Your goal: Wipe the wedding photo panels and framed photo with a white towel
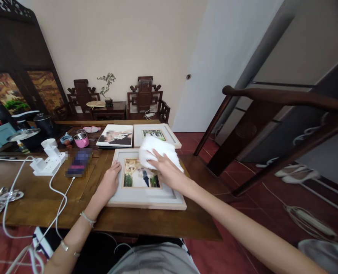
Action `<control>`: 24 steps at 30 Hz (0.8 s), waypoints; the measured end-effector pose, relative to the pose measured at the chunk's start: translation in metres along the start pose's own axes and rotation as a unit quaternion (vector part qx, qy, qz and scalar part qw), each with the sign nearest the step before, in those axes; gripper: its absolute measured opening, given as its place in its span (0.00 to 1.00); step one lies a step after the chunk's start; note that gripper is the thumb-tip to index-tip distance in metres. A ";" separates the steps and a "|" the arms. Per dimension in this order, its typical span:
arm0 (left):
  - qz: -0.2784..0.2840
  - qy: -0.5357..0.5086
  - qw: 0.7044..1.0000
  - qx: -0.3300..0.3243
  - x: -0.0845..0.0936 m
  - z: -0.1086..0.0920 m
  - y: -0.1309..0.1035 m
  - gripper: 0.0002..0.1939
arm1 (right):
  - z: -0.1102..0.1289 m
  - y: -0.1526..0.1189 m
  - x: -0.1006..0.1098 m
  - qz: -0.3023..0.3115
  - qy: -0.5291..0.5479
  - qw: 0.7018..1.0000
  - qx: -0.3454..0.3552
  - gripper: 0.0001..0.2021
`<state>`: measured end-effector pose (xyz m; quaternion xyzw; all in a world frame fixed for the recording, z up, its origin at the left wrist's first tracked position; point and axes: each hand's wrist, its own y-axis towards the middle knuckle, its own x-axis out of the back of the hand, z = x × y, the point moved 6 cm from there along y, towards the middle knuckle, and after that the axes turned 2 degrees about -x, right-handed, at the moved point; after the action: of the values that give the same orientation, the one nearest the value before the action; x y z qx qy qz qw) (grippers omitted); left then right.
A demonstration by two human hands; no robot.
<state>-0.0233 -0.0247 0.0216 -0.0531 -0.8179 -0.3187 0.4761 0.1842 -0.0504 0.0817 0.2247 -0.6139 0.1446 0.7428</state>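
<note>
A light wooden picture frame [169, 199] with a wedding photo under its front lies on the wooden table before me. My left hand [109, 183] grips its left edge, with the fingers curled at the rim. Over the frame's upper right part, my right hand [166, 167] presses on a fluffy white cloth [159, 146], fingers spread across it. The cloth hides that corner and reaches over part of a second picture frame [173, 139] lying behind. Beside the second frame is a photo book [114, 136] with a pale cover.
Left on the table [197, 219] are a power strip [49, 163] with white cables, a phone [79, 163], a pink cup [81, 140], a pan [24, 137] and a clear hair clip [5, 201]. A dark wooden chair [243, 133] stands close on the right.
</note>
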 end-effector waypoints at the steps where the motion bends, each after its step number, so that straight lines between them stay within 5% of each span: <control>1: 0.001 0.000 1.000 0.002 0.000 -0.001 0.000 0.23 | 0.005 0.015 -0.001 -0.016 -0.024 0.999 0.023 0.33; 6: 0.015 -0.006 1.000 0.005 0.003 -0.005 0.003 0.22 | 0.034 0.081 -0.019 0.010 -0.101 0.988 0.118 0.20; 10: 0.023 -0.018 0.999 0.015 0.000 -0.002 0.003 0.29 | 0.044 0.102 -0.034 0.032 -0.115 0.984 0.134 0.16; 16: 0.017 -0.027 0.999 0.012 -0.005 0.008 -0.001 0.26 | 0.023 0.089 -0.033 0.050 -0.131 0.984 0.107 0.12; 24: -0.003 -0.029 0.999 0.027 -0.005 0.009 -0.005 0.25 | -0.046 0.044 -0.004 0.066 -0.166 0.984 -0.001 0.23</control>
<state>-0.0287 -0.0222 0.0123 -0.0473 -0.8396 -0.2965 0.4528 0.2008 0.0108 0.0776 0.2035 -0.7421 0.1535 0.6199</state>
